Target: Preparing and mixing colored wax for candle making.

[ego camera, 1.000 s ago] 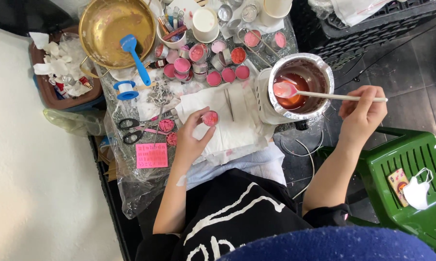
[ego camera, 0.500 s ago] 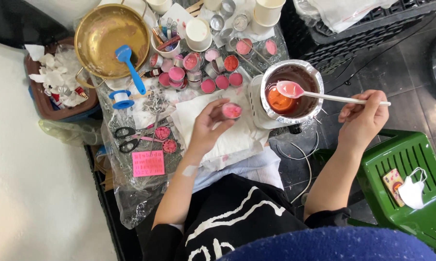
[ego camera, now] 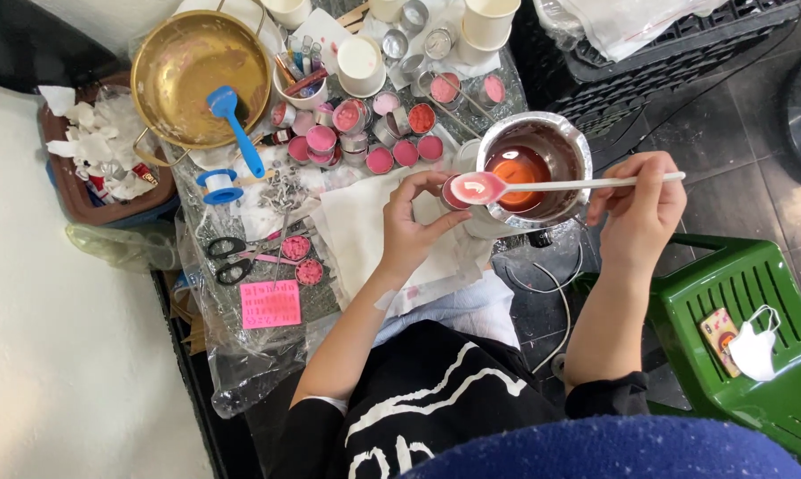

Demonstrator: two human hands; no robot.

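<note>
The spoon (ego camera: pixel 524 186) is long, white and plastic, lying almost level, its handle running out to the right hand (ego camera: pixel 635 208), which pinches it near the far end. Its bowl, well left of that grip, is filled with pink liquid and hangs over the near left rim of the pot (ego camera: pixel 533 168). The pot is round and shiny metal, holding dark red-orange liquid; it sits under the spoon's shaft, just left of the right hand. The tin (ego camera: pixel 453 191) is small, round and pink inside, held at the fingertips of the left hand (ego camera: pixel 414 226), right under the spoon's bowl and beside the pot.
</note>
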